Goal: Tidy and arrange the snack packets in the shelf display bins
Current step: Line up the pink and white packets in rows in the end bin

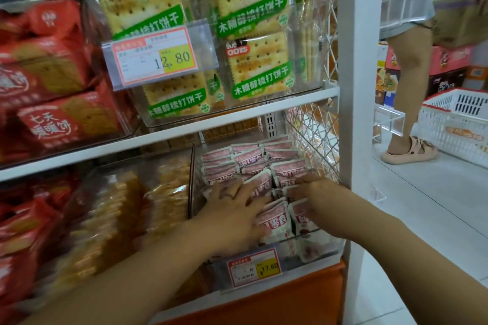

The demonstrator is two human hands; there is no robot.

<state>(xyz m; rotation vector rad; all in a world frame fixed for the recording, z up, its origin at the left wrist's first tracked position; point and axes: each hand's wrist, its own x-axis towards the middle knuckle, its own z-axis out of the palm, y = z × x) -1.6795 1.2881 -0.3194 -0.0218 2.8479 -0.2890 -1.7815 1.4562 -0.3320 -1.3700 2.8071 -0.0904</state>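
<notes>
Red biscuit packets (pixel 55 111): stacked in a clear bin at the far left of the upper shelf, with more red packets blurred below them.
Golden biscuits (pixel 124 211): clear-wrapped stacks that filled the lower bin just left of the pink one.
Upper price tag (pixel 155 57): hung on the front of the cracker bin and read 12.80.
Green cracker packets (pixel 248 16): stood upright in the upper right bin, above the white shelf board (pixel 163 138).
Left hand (pixel 232 211): reached into the lower right bin and lay on top of the packets there; its fingers (pixel 237 192) were spread wide and fairly straight, pressing down on them.
Snack packets (pixel 264 158): small pink-and-white pouches, packed in rows at the back of the bin and lying looser and tilted at the front, between and under both hands.
Display bin (pixel 324 244): clear plastic, at the right end of the lower shelf, touching the white post.
Lower price tag (pixel 253 266): fixed to the bin's front and read 17.60.
Right hand (pixel 319 196): came in from the right, its fingers (pixel 306 185) buried among the front pouches; I cannot tell whether they gripped one.
White post (pixel 359 60): upright at the shelf's right edge.
Other person's leg (pixel 406 82): stood in the aisle beyond it.
White basket (pixel 454 124): red-rimmed, on the floor at the far right.
</notes>
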